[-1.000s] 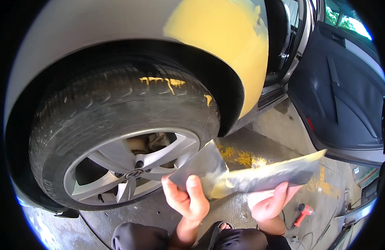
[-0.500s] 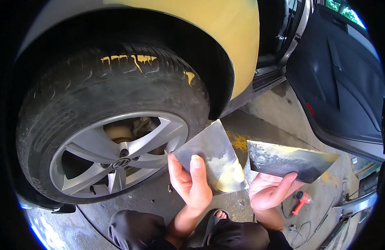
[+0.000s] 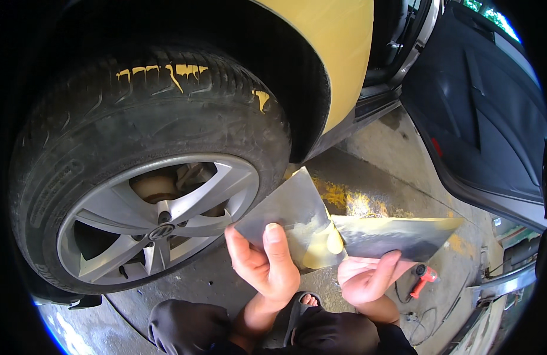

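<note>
My left hand [image 3: 266,260] grips a grey, flat putty spreader [image 3: 285,207], thumb on its face and fingers behind. Pale yellow body filler [image 3: 326,245] lies in a smear and a thick blob near that sheet's right edge. Between thumb and fingers, my right hand [image 3: 371,277] pinches a second dark spreader [image 3: 397,238], tilted, with yellow residue along its upper edge. Its left end meets the filler-covered edge of the left spreader. Behind them stands the car's front wheel [image 3: 161,231], below a fender [image 3: 344,53] coated in smooth yellow filler.
Yellow drips mark the tyre [image 3: 187,71]. An open car door [image 3: 480,112] takes up the right side. On the concrete floor lie a red corded power tool [image 3: 424,280] and its cable. Metal parts [image 3: 510,284] stand at the far right. My knees [image 3: 187,325] are bent below my hands.
My right hand has moved left, bringing its spreader from slightly apart to against the left one's edge. My left hand has shifted slightly left and down. The view has tilted a little downward.
</note>
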`<state>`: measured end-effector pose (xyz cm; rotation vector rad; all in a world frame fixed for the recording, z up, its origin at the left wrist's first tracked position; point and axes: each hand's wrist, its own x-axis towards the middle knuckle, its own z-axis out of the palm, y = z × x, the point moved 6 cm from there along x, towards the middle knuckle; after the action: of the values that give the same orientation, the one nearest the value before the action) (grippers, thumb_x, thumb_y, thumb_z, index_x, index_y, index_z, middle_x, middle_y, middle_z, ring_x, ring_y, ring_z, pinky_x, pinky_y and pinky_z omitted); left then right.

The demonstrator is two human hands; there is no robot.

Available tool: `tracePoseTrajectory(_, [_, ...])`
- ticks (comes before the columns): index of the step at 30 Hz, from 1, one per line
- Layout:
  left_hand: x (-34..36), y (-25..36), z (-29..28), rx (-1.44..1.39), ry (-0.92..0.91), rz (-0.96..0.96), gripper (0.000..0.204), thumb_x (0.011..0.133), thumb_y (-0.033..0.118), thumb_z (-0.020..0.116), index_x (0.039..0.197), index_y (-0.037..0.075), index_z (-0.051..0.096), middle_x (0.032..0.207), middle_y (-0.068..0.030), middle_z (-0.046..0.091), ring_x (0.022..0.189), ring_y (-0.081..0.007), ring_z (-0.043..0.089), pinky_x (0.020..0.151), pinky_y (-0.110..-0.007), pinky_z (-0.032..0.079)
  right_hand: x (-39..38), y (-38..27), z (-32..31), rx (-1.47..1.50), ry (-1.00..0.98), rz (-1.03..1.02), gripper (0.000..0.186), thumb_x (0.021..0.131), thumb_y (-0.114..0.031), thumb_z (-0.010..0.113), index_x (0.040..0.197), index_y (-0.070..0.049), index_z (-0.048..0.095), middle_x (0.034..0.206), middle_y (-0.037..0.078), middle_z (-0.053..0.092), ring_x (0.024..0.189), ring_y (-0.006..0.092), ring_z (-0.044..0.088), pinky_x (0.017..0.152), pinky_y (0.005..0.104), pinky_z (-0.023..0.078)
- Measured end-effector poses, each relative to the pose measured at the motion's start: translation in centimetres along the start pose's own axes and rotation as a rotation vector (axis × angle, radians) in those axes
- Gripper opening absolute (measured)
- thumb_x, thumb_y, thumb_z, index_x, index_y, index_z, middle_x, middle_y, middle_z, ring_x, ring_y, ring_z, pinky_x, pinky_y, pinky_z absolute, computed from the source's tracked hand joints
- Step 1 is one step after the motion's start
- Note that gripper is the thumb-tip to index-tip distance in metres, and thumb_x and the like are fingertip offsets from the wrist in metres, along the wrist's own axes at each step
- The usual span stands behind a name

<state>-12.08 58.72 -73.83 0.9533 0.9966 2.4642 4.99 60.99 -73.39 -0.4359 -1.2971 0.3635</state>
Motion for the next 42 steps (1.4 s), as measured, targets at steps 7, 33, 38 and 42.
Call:
tracePoseTrajectory(7, [1.9, 0.7, -1.2, 0.007, 0.243, -0.040, 0.019, 0.082, 0.005, 0.045, 0.099, -0.004, 0.040, 0.095, -0.0098, 0.051, 0.081, -0.0101, 0.046, 0.072, -0.021, 0.037, -1.4, 1.1, 2.4, -0.149, -0.840, 0.391, 0.028, 0.080, -0.012, 0.049, 0.101, 0.005, 0.052, 0.079, 0.015, 0.059, 0.062, 0.0228, 0.058, 0.056, 0.0289, 0.046])
tracePoseTrajectory(33, [2.3, 0.8, -5.7, 0.070, 0.383, 0.047, 0.040, 0.088, 0.013, 0.043, 0.123, -0.001, 0.029, 0.108, -0.0112, 0.049, 0.092, -0.0150, 0.049, 0.079, -0.028, 0.041, 9.8, -1.6, 5.6, -0.111, -0.312, -0.141, 0.021, 0.083, 0.005, 0.038, 0.102, 0.003, 0.047, 0.104, 0.025, 0.052, 0.097, 0.0271, 0.053, 0.086, 0.0332, 0.041])
tracePoseTrajectory(38, [2.1, 0.8, -5.7, 0.056, 0.418, 0.042, 0.040, 0.088, 0.013, 0.043, 0.123, 0.000, 0.029, 0.107, -0.0097, 0.049, 0.092, -0.0140, 0.049, 0.080, -0.027, 0.041, 15.5, -2.0, 10.1, -0.268, -0.249, -0.360, 0.022, 0.085, 0.002, 0.039, 0.105, 0.005, 0.047, 0.107, 0.017, 0.054, 0.099, 0.0217, 0.052, 0.087, 0.0283, 0.037])
tracePoseTrajectory(42, [2.5, 1.3, -6.1, 0.062, 0.386, 0.039, 0.041, 0.088, 0.014, 0.043, 0.123, -0.001, 0.029, 0.107, -0.0095, 0.049, 0.092, -0.0138, 0.048, 0.081, -0.027, 0.040, 18.0, -3.1, 12.7, -0.308, -0.248, -0.496, 0.026, 0.082, 0.006, 0.040, 0.105, 0.004, 0.052, 0.105, 0.015, 0.055, 0.098, 0.0225, 0.053, 0.085, 0.0281, 0.039])
